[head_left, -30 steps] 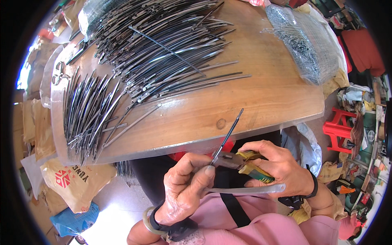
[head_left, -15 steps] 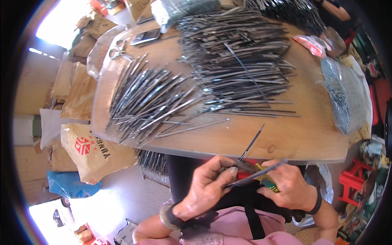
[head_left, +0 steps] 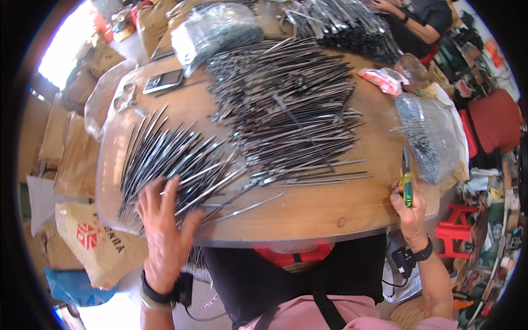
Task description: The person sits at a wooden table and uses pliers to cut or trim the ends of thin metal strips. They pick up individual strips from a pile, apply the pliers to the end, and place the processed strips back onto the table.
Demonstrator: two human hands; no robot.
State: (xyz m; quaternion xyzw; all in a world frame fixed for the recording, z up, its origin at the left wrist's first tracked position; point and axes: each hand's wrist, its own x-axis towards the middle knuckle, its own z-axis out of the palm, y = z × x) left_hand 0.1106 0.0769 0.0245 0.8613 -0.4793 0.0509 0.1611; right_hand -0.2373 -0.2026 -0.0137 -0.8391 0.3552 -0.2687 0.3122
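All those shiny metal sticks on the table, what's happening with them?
A person sits at a wooden table heaped with thin metal instruments. Their left hand lies spread on the smaller pile at the near left edge. Their right hand holds green-handled pliers upright near the right edge, beside a clear bag of small metal parts. A much bigger pile fills the middle.

Wooden bench [head_left: 330,212], rounded edge. On it: two spreads of thin metal rods [head_left: 286,115], scissors [head_left: 125,100], a phone [head_left: 163,81], two clear bags of metal parts [head_left: 426,135].
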